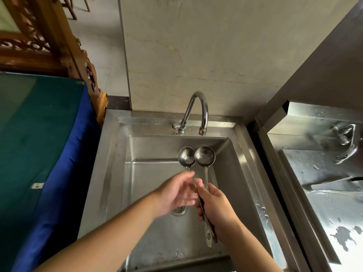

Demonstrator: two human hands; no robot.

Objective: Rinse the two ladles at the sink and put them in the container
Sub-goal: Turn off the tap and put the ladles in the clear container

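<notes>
Two steel ladles are held side by side over the sink basin (121, 173), bowls up and away from me: the left ladle (185, 157) and the right ladle (204, 156). My right hand (218, 209) grips both handles together. My left hand (176, 193) is open, its fingers spread and touching the left ladle's stem just left of my right hand. The curved faucet (198, 110) stands behind the bowls; no water stream is visible. No container shows in view.
A drain (179, 211) sits in the basin floor under my left hand. A table with green top and blue cloth (39, 144) stands to the left. A second wet steel sink (324, 193) with its own tap (346, 144) lies to the right.
</notes>
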